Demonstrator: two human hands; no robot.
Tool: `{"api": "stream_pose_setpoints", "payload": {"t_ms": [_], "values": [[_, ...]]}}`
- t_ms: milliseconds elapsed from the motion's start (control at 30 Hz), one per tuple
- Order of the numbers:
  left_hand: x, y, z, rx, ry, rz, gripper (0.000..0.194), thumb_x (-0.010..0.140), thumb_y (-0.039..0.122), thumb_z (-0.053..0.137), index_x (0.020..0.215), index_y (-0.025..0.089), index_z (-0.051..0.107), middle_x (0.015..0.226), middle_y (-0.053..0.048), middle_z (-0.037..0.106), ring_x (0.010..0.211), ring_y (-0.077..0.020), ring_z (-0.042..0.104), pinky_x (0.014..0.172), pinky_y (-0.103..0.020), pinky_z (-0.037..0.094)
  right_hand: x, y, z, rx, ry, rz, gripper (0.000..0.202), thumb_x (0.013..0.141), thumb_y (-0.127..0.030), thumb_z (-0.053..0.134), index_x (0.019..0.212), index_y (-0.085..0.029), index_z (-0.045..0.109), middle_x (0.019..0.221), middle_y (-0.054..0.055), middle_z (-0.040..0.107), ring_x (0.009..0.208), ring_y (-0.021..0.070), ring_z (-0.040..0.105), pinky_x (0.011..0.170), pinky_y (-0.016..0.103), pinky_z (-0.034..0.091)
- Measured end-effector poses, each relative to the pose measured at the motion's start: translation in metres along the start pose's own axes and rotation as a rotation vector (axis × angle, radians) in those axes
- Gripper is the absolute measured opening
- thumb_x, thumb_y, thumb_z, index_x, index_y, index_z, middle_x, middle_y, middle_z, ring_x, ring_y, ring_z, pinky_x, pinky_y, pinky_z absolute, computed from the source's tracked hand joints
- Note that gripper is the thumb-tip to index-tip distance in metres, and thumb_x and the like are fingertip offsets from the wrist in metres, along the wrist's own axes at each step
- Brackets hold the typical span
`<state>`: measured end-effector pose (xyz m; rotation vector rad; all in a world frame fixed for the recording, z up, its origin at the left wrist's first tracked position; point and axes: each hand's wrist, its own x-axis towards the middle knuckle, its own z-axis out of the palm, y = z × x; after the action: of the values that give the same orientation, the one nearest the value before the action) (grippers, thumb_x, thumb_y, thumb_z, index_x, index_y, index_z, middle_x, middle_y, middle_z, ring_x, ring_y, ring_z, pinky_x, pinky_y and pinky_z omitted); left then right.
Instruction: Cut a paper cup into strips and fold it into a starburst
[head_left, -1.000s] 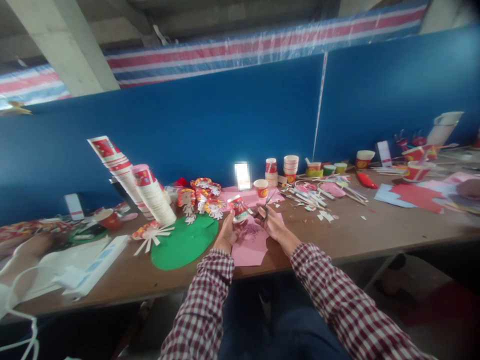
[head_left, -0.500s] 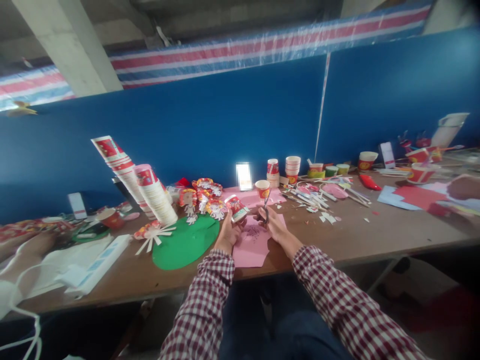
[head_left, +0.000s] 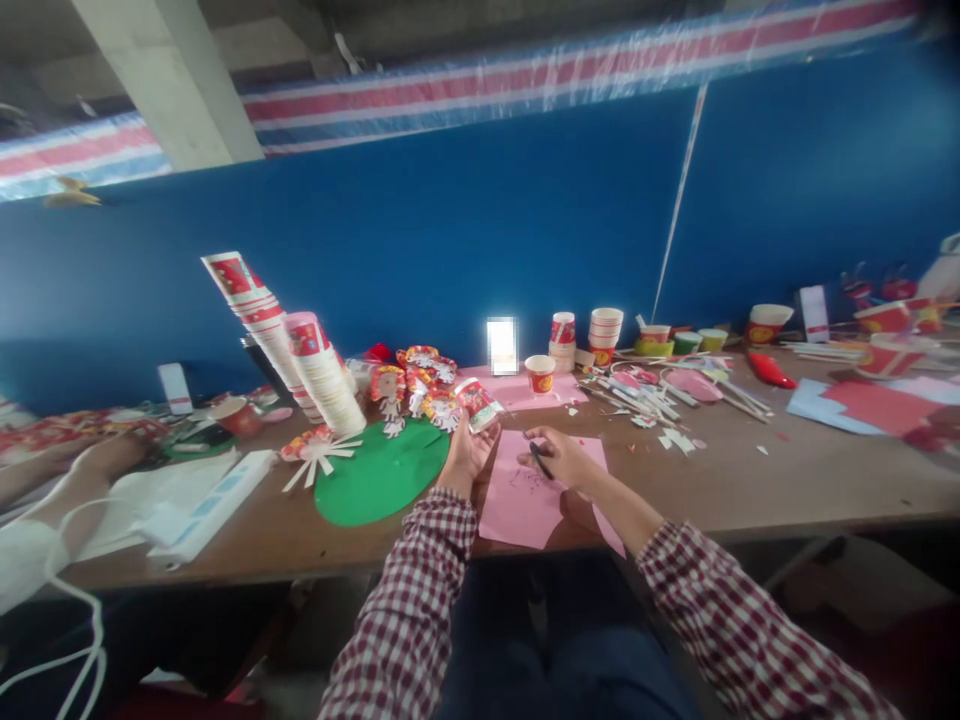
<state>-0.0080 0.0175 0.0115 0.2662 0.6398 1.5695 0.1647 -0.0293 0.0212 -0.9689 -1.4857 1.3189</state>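
Note:
A red and white paper cup (head_left: 478, 403) lies tilted in my left hand (head_left: 471, 455), whose fingers are round its lower side. My right hand (head_left: 562, 460) is closed on dark scissors (head_left: 538, 460) above the pink paper (head_left: 517, 510), which bears small dark marks. Left of my left hand lies a green oval sheet (head_left: 382, 480). Behind it are cut-out paper figures (head_left: 390, 390) with red and yellow tops. Beyond my right hand, a red and white cup (head_left: 540, 374) stands upright on another pink sheet (head_left: 517, 398).
Tall leaning cup stacks (head_left: 330, 385) stand at the left, near a white power strip (head_left: 214, 510). Sticks and paper scraps (head_left: 637, 395) lie right of centre, with more cups (head_left: 604, 335) behind. Another person's arm (head_left: 97, 475) rests at the far left.
The camera view has shifted. My right hand with the scissors has turned and moved away from the cup in my left hand. More of the pink paper shows.

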Motion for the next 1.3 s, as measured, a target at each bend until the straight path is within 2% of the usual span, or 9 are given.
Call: {"api": "stream_pose_setpoints", "payload": {"t_ms": [267,433,533,800,900,1000,1133,1200,1300], "values": [[-0.004,0.006,-0.003,0.035,-0.041,-0.027,0.032,0.086,0.041,0.053,0.096,0.013,0.062,0.075,-0.007,0.069,0.066,-0.014,0.066,0.066,-0.025,0.054,0.013,-0.024,-0.029,-0.687,0.064,-0.253,0.027,0.065,-0.029,0.07,0.089,-0.019,0.061,0.075,0.002,0.063,0.066,0.0168,0.056,0.063,0.028,0.041],[-0.005,0.009,-0.002,-0.036,-0.027,-0.005,0.03,0.087,0.04,0.05,0.094,0.013,0.062,0.078,-0.007,0.069,0.069,-0.0148,0.066,0.065,-0.025,0.054,-0.027,-0.012,-0.053,-0.925,-0.263,-0.304,0.036,0.072,-0.018,0.055,0.107,-0.024,0.06,0.106,0.006,0.066,0.096,0.0219,0.061,0.082,0.03,0.043],[-0.005,0.01,-0.002,-0.03,-0.036,-0.003,0.031,0.087,0.04,0.05,0.096,0.014,0.062,0.079,-0.007,0.069,0.069,-0.015,0.066,0.064,-0.025,0.054,-0.038,-0.004,-0.074,-0.969,-0.351,-0.32,0.044,0.073,-0.017,0.052,0.116,-0.023,0.056,0.115,0.008,0.063,0.105,0.022,0.058,0.09,0.031,0.041],[-0.003,0.009,-0.005,0.011,-0.021,-0.014,0.033,0.087,0.041,0.049,0.1,0.013,0.061,0.076,-0.007,0.069,0.067,-0.0149,0.065,0.062,-0.025,0.053,0.009,-0.031,-0.134,-1.201,-0.328,-0.263,0.036,0.073,-0.015,0.051,0.106,-0.023,0.063,0.103,0.009,0.068,0.091,0.0231,0.062,0.077,0.029,0.043],[-0.002,0.008,-0.005,0.032,-0.037,-0.008,0.034,0.087,0.043,0.05,0.1,0.013,0.062,0.077,-0.007,0.069,0.069,-0.0152,0.065,0.062,-0.025,0.053,0.019,-0.035,-0.116,-1.118,-0.1,-0.329,0.036,0.071,-0.019,0.057,0.107,-0.021,0.062,0.102,0.009,0.067,0.09,0.0236,0.061,0.076,0.03,0.042],[-0.003,0.007,-0.006,0.024,-0.041,-0.011,0.035,0.086,0.044,0.051,0.099,0.014,0.062,0.079,-0.008,0.069,0.072,-0.0153,0.066,0.063,-0.025,0.053,0.018,-0.031,-0.071,-0.842,0.107,-0.28,0.02,0.075,-0.032,0.059,0.09,-0.019,0.06,0.073,0.004,0.063,0.063,0.0177,0.055,0.059,0.028,0.039],[-0.006,0.01,-0.008,0.004,-0.045,-0.05,0.038,0.087,0.047,0.048,0.094,0.012,0.062,0.078,-0.008,0.068,0.07,-0.0142,0.065,0.061,-0.023,0.053,0.013,-0.017,-0.014,-0.441,0.05,-0.157,0.035,0.059,-0.036,0.076,0.081,-0.019,0.055,0.067,-0.002,0.055,0.059,0.0134,0.048,0.056,0.027,0.038],[-0.007,0.011,-0.008,0.004,-0.055,-0.065,0.04,0.087,0.048,0.046,0.093,0.011,0.062,0.077,-0.009,0.067,0.068,-0.0139,0.064,0.06,-0.023,0.053,0.015,-0.008,0.001,-0.281,-0.012,-0.091,0.042,0.055,-0.035,0.079,0.086,-0.02,0.055,0.068,-0.003,0.054,0.061,0.0132,0.049,0.057,0.026,0.04],[-0.007,0.011,-0.007,-0.007,-0.039,-0.041,0.04,0.088,0.047,0.045,0.092,0.011,0.062,0.077,-0.009,0.067,0.068,-0.0136,0.064,0.06,-0.022,0.052,0.021,0.005,0.009,-0.14,0.043,-0.119,0.041,0.056,-0.036,0.078,0.083,-0.021,0.052,0.066,-0.004,0.052,0.06,0.0118,0.047,0.056,0.026,0.04]]}}
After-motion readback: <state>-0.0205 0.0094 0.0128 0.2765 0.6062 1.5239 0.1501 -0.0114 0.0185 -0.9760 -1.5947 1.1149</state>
